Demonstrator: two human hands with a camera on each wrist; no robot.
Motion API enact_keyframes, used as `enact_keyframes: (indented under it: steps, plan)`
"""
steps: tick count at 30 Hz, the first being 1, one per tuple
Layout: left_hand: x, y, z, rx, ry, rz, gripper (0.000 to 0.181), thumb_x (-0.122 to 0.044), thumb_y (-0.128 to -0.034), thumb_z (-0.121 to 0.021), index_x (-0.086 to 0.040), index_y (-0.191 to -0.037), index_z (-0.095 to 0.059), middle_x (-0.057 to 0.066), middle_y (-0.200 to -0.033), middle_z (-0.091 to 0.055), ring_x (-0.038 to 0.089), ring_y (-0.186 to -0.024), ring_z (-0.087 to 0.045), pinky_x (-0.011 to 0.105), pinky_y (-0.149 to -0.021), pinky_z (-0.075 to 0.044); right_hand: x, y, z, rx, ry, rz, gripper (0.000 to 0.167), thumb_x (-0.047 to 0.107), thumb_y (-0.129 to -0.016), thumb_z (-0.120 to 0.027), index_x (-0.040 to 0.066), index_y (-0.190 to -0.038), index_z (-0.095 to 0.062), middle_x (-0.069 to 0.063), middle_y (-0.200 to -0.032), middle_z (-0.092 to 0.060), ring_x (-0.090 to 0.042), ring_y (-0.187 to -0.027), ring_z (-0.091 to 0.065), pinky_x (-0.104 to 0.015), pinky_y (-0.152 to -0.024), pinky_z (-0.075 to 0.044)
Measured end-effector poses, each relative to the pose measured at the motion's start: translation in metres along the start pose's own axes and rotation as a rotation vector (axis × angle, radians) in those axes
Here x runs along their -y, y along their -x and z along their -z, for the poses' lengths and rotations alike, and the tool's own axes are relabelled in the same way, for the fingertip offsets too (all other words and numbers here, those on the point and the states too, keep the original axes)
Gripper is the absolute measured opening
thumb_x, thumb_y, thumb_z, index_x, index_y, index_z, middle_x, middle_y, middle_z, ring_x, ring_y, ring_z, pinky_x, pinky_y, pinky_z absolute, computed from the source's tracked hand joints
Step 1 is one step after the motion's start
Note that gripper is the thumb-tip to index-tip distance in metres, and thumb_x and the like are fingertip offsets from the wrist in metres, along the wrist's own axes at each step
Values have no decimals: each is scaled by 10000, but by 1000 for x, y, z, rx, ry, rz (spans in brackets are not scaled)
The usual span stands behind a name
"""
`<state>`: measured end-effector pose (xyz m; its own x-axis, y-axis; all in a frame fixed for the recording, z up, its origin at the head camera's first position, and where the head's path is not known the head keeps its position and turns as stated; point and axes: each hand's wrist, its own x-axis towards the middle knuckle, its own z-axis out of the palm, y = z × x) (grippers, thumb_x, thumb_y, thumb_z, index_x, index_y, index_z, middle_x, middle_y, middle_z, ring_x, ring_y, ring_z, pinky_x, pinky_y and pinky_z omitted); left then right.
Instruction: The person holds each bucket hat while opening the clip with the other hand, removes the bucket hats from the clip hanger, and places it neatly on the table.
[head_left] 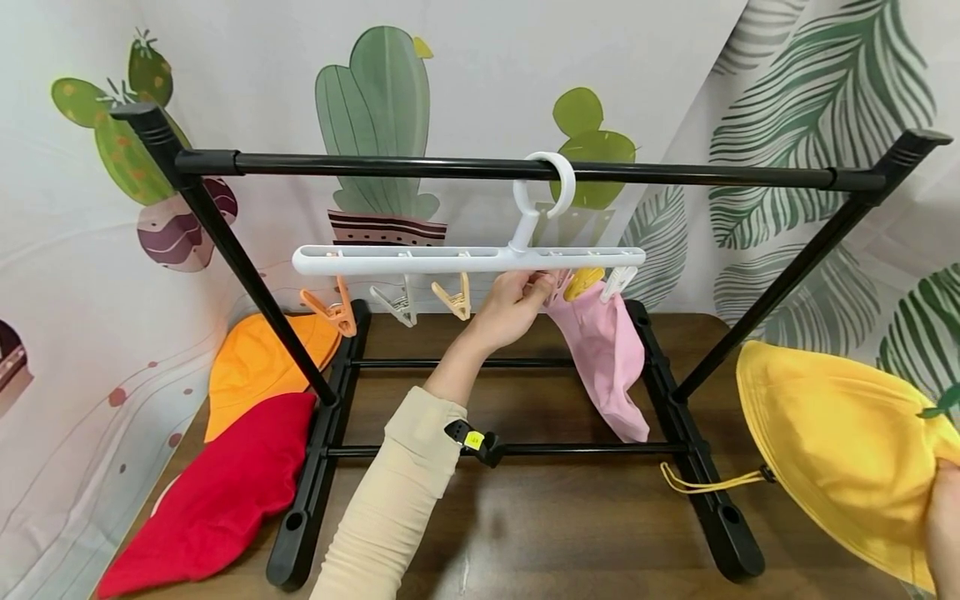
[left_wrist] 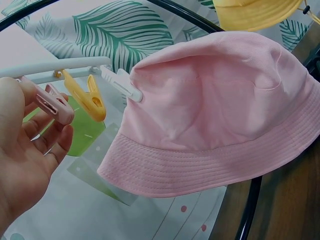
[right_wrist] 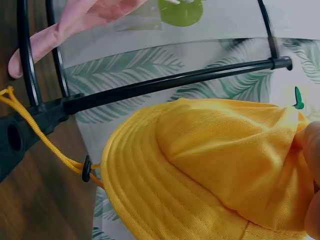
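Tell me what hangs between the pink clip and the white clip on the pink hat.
The yellow clip hangs between them, clearest in the left wrist view.

Red hat (head_left: 232, 483): lay on the table's left side, beside the rack's left foot (head_left: 315, 475), partly over the orange hat.
Orange hat (head_left: 262, 362): sat farther back, partly behind the left post.
Rack (head_left: 375, 166): black, stood on the table, two low crossbars joined its feet.
Table (head_left: 585, 508): dark brown, wood-grained.
Backdrop (head_left: 247, 75): pale cloth, potted cactus prints (head_left: 390, 108) left and centre, green and grey leaf prints (head_left: 810, 125) right.
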<state>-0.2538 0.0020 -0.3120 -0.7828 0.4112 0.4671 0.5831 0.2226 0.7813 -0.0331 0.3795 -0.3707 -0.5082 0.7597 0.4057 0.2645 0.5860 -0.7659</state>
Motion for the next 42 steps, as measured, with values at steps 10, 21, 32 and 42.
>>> enact_keyframes:
  steps: [10,21,32,42]
  plan:
    - [1,-1,0,-4,-3,-4,123,-134,-946,-461,-56,-952,-556,45,-805,-534,102,-728,-500,201,-632,-421,-5,-8,-15,-116,-270,233,410,15,-848,-524,417,-857,-603,416,-665,-479,210,-564,-404,9,-536,-296]
    - [1,0,-1,-4,6,-2,136,-131,-947,-460,-50,-987,-563,56,-840,-544,111,-758,-516,193,-659,-432,-1,-22,-32,-76,-182,422,185,-37,-820,-546,-171,-909,-637,450,-804,-442,220,-737,-410,-17,-689,-311]
    - [-1,0,-2,6,18,9,132,-162,-959,-460,-68,-978,-549,37,-814,-509,109,-746,-488,204,-646,-418,-3,-45,-58,-154,0,528,180,64,-820,-579,-84,-856,-674,-128,-889,-703,345,-778,-281,-16,-666,-191]
    - [-1,0,-1,8,7,25,143,-154,-959,-455,-57,-995,-553,53,-862,-538,111,-784,-518,197,-672,-439,3,-59,-80,-64,-60,463,201,94,-829,-574,-63,-898,-679,540,-790,-373,312,-691,-313,-94,-691,-224]
